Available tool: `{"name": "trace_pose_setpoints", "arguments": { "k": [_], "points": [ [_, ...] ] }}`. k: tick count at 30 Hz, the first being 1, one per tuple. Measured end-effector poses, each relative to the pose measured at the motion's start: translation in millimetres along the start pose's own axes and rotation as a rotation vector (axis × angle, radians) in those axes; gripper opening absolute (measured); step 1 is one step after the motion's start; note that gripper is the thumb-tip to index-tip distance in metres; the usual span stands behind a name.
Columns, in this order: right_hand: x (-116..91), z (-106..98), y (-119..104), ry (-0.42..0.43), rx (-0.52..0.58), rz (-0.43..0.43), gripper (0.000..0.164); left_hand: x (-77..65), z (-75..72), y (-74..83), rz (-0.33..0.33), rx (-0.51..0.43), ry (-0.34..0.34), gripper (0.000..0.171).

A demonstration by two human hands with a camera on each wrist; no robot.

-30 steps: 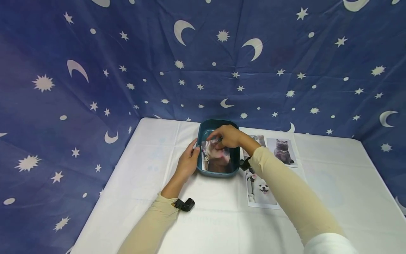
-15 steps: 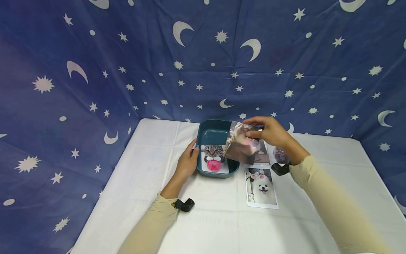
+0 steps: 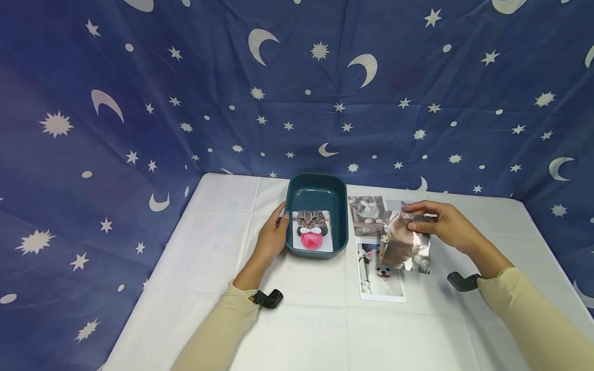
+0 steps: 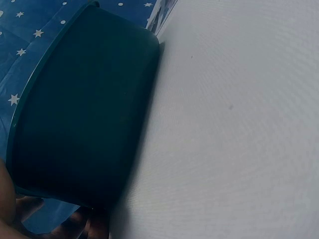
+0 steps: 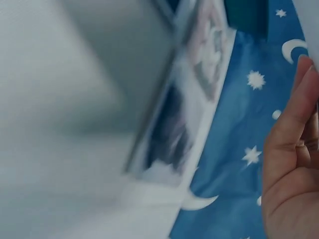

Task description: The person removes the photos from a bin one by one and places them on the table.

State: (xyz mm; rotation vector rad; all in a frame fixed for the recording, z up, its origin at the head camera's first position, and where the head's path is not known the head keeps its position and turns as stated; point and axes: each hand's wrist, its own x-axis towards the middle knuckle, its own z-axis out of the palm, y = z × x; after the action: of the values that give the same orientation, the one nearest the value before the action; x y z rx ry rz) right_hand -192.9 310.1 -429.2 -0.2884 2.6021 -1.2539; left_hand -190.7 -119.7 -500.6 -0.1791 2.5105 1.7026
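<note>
From where I stand, a dark blue curtain with pale moons and stars covers the back and side. Below it, a white cloth covers the tabletop; faint lettering runs near the front, too pale for me to read. Beige sleeves cover the person's forearms.

A teal bin sits toward the back. The left hand grips its left side, partly curled, thumb by the rim and fingers against the outer wall. The right hand is nearly closed, pinching a shiny photo between thumb and fingers, right of the bin.

That shiny photo hides part of a white-bordered dog photo lying on the cloth; I can't tell whether the two touch. Just behind lies a cat photo, near the bin's right wall, and beside it another photo, mostly covered. A tabby photo, with a pink ball, lies inside the bin's near half. Small black cameras are strapped to both wrists.
</note>
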Motion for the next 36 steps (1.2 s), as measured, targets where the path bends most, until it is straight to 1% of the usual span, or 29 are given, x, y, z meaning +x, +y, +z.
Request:
{"name": "trace_pose_setpoints", "arguments": {
  "k": [3, 8, 10, 14, 18, 24, 27, 30, 36],
  "points": [
    [-10.3, -1.0, 14.3, 0.003, 0.002, 0.03, 0.046, -0.3, 0.0, -0.2, 0.003, -0.001, 0.0, 0.05],
    [-24.5, -3.0, 36.2, -0.009, -0.052, 0.053, 0.044, -0.8, 0.3, 0.6, 0.012, -0.004, 0.0, 0.051],
    [-28.3, -2.7, 45.3, -0.013, -0.067, 0.045, 0.042, -0.6, 0.6, 0.6, 0.013, -0.005, 0.001, 0.051],
    [-33.2, 0.8, 61.2, 0.009, -0.095, 0.029, 0.038, -0.5, 1.2, 0.5, 0.004, -0.008, 0.001, 0.051],
    [-34.0, 8.5, 72.8, 0.063, -0.175, -0.022, 0.033, -0.6, 1.0, -0.1, -0.001, -0.012, 0.0, 0.051],
    [-30.5, 19.6, 77.1, 0.16, -0.406, -0.115, 0.032, -0.7, 0.1, -0.2, 0.004, -0.008, -0.001, 0.051],
    [-29.2, 22.6, 73.8, 0.178, -0.478, -0.139, 0.033, -0.6, 0.0, -0.8, 0.002, -0.007, -0.003, 0.051],
    [-28.1, 23.2, 71.2, 0.177, -0.502, -0.133, 0.036, -0.3, 0.0, -0.9, 0.005, -0.007, -0.003, 0.051],
    [-27.8, 21.7, 69.9, 0.177, -0.51, -0.098, 0.042, 0.0, 0.2, -0.5, 0.006, -0.011, -0.004, 0.051]
  ]
}}
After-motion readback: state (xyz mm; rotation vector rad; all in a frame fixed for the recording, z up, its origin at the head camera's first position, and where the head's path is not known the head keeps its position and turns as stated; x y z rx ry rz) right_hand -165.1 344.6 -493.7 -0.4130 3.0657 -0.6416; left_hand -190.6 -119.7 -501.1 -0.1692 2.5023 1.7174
